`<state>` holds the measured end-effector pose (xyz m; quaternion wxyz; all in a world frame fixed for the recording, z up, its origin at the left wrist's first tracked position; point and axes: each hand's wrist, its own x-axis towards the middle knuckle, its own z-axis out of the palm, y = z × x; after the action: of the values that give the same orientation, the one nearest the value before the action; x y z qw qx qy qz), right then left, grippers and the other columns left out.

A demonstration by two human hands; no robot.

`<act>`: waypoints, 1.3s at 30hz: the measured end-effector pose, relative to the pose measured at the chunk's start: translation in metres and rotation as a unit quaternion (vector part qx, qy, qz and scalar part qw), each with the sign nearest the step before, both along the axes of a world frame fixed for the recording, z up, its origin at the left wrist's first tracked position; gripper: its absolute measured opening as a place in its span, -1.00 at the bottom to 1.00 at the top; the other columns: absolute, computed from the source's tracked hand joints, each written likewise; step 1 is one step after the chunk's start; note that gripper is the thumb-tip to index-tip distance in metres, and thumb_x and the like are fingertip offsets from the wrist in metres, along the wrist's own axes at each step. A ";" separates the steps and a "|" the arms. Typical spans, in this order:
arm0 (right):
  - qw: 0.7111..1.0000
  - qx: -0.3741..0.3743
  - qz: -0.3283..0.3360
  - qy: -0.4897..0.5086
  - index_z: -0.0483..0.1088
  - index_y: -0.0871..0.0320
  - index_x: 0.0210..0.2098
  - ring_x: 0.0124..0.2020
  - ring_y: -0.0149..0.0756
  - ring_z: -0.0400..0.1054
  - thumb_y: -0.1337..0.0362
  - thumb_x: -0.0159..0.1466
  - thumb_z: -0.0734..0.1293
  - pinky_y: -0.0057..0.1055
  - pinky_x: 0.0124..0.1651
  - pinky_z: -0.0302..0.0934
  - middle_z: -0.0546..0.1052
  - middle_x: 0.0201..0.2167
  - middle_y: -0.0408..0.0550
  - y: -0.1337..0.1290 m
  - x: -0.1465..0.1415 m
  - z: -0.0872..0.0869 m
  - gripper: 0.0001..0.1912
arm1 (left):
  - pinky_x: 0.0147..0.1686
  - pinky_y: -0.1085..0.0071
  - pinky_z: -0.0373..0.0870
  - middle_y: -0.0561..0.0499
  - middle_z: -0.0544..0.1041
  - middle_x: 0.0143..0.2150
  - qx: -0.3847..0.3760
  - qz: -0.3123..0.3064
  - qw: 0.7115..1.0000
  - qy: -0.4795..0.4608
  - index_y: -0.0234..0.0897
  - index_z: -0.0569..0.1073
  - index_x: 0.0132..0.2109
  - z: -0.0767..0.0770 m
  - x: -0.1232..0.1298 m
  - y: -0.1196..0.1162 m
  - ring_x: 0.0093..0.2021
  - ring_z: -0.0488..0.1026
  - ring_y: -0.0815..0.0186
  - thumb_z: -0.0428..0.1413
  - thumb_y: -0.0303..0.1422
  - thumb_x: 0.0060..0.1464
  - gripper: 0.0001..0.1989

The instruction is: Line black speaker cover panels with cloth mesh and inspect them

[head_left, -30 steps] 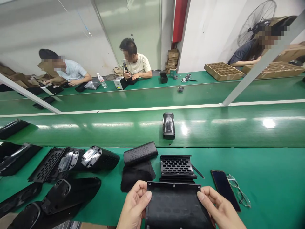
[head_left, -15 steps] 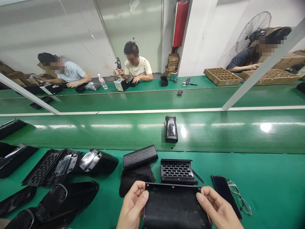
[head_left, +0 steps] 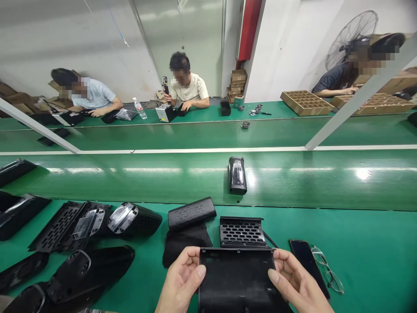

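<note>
Between my two hands is a black plastic shell (head_left: 239, 278), its inner side towards me and its lower end cut off by the picture's edge. My left hand (head_left: 184, 278) grips its left side, thumb on the inside face. On the opposite side, my right hand (head_left: 298, 280) pinches the edge the same way. Just beyond the shell lies a black slotted grille panel (head_left: 243, 231), with a thin black stick (head_left: 269, 240) beside it. Left of that, a black perforated cover (head_left: 192, 213) rests partly on folded black cloth (head_left: 185, 243).
Several black housings (head_left: 140, 221) and grille panels (head_left: 55, 226) crowd the left of the green table. A phone (head_left: 308, 265) and eyeglasses (head_left: 327, 269) lie at right. A black device (head_left: 237, 176) stands on the green belt. Three people sit across, near divided cardboard trays (head_left: 306, 103).
The shell has tilted so more of its inside shows, both hands still on it. The device on the belt appears slightly further right. The middle person's raised tool has come lower.
</note>
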<state>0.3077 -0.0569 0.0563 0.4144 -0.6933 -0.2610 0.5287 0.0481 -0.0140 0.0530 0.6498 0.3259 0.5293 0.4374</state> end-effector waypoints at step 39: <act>0.979 -0.056 -0.008 0.195 0.50 -0.07 0.14 0.09 0.00 0.50 -0.20 0.22 0.51 -0.29 0.05 0.46 0.62 0.08 -0.08 0.012 0.022 -0.024 -0.39 | -0.18 0.36 0.41 -0.04 0.51 -0.28 -0.057 0.019 0.997 -0.046 -0.23 0.59 -0.14 -0.017 0.015 0.012 -0.24 0.44 0.24 0.43 -0.06 -0.05 -0.57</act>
<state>0.3298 -0.0452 0.0325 0.4217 -0.6013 -0.1399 0.6641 0.0629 -0.0019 0.0356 0.6828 0.2581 0.5287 0.4332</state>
